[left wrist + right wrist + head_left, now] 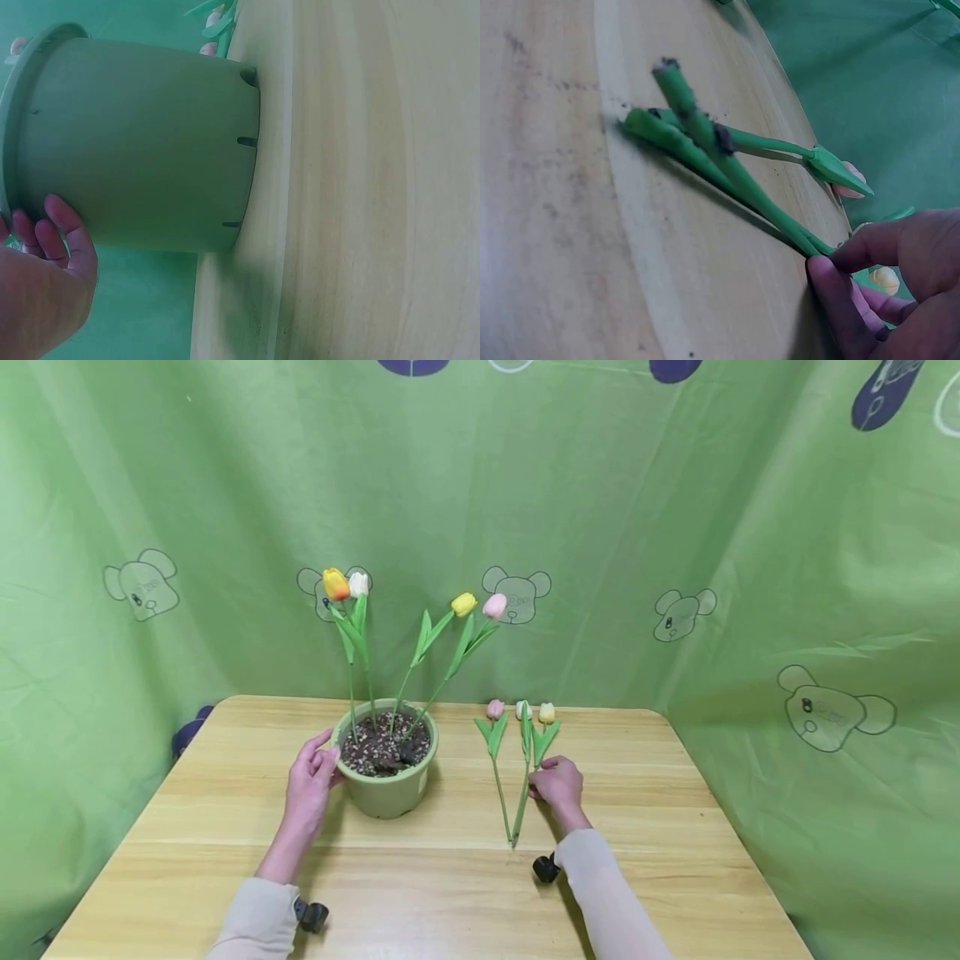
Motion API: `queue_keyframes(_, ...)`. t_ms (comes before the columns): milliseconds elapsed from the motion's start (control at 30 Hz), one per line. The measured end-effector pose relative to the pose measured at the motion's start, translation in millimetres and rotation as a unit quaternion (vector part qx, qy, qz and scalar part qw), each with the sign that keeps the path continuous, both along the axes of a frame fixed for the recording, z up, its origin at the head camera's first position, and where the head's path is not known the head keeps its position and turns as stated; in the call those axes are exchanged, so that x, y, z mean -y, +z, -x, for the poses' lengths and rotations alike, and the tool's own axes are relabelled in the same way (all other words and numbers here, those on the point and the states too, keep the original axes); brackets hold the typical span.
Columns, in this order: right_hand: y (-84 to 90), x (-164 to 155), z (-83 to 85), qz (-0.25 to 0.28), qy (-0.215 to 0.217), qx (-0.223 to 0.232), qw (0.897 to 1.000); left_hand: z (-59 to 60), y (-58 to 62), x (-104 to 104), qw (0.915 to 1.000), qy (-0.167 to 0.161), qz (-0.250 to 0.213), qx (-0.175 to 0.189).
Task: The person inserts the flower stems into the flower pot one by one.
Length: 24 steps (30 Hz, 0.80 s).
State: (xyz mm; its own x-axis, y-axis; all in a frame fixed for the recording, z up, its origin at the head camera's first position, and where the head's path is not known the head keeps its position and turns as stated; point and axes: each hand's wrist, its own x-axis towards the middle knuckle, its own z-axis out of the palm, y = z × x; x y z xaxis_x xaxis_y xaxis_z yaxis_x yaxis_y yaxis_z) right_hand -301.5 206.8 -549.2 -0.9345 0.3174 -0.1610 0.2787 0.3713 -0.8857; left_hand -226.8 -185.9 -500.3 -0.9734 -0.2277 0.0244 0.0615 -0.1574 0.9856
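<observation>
A green flowerpot [386, 795] filled with dark, speckled soil [375, 752] stands upright on the table. My left hand [307, 781] holds its rim from the left; in the left wrist view, curled fingers [67, 225] touch the outer wall. Orange-yellow [335, 584], white [359, 584], yellow [464, 604] and pink [495, 605] tulips rise from the soil. Right of the pot, my right hand [558, 783] pinches a green stem [742, 180], apparently the pale yellow tulip's [547, 713]. Its cut end is raised. Beside it lie a pink tulip [495, 710] and a white tulip [523, 710].
The wooden table [420, 885] has rounded far corners. Green curtains [585, 527] with mouse drawings hang behind it and along both sides. Dark crumbs of soil dot the tabletop around the stem ends in the right wrist view. A small black device sits at each wrist.
</observation>
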Motion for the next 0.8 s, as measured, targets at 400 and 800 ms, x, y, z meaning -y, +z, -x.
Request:
queue_keyframes(400, 3.8, -1.6, -0.8, 0.008, 0.006, 0.026, 1.000, 0.5, 0.2, -0.8, 1.0000, -0.001, -0.005, -0.002)
queue_keyframes(800, 7.3, -0.3, -0.4, -0.015, 0.024, 0.040, 0.999, 0.8, -2.1, 0.0, 0.9999, -0.002, -0.004, -0.011)
